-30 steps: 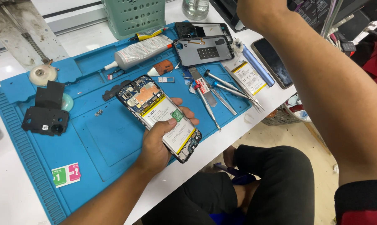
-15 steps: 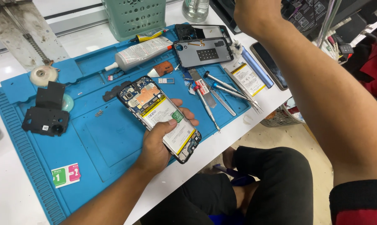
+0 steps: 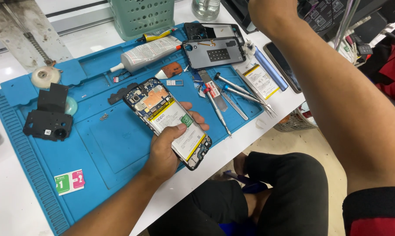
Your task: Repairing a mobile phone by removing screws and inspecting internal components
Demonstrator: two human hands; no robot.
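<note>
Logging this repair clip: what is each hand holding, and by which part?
Left hand grips the opened phone around its lower half, thumb on the battery. Right hand reaches away; its grasp cannot be told.

White worktable (image 3: pixel 14 209): blue repair mat (image 3: pixel 114 144), green perforated basket (image 3: pixel 140 15), dark phone (image 3: pixel 282 65), loose battery (image 3: pixel 262 81) at mat's edge.

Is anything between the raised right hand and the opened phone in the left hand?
Nothing visible blocks it. The right hand is up at the far edge; the screwdrivers lie beside the opened phone, which the left hand holds.
</note>
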